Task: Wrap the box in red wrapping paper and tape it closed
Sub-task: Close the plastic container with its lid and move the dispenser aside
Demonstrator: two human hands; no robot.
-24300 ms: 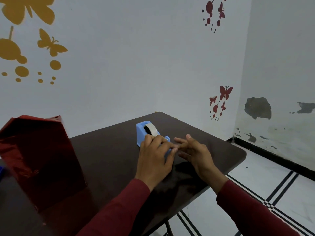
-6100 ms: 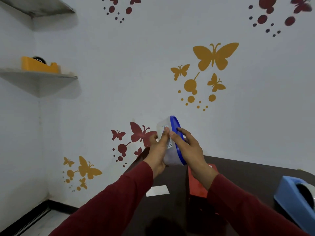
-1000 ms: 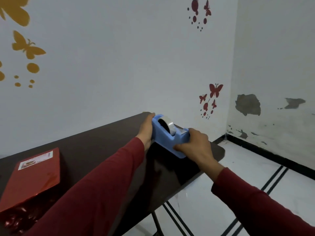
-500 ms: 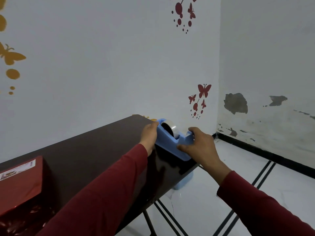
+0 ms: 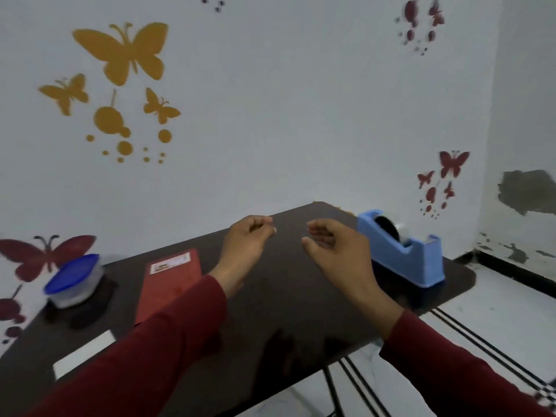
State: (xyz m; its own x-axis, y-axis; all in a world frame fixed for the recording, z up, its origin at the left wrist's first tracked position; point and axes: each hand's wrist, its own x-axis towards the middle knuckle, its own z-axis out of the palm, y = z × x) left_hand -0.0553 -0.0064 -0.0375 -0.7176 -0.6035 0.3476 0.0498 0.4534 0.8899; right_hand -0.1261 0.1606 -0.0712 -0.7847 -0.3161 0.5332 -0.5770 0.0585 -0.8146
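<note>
A flat red-wrapped box (image 5: 168, 285) with a white label lies on the dark table (image 5: 285, 305), left of centre. At the table's right end stands the blue tape dispenser (image 5: 401, 251), its roll in place. My left hand (image 5: 248, 240) hovers above the table's middle with fingers loosely curled toward the thumb, and nothing shows in it. My right hand (image 5: 335, 249) hovers beside it, just left of the dispenser and apart from it, fingers relaxed and empty. Both sleeves are dark red.
A clear plastic container with a blue lid (image 5: 73, 278) sits at the table's far left. A white card (image 5: 84, 353) lies near the front left edge. The wall stands close behind the table; tiled floor lies to the right.
Both hands have let go of the tape dispenser and drawn left to the table's middle. The dispenser now stands at the right end. The view has swung left.
</note>
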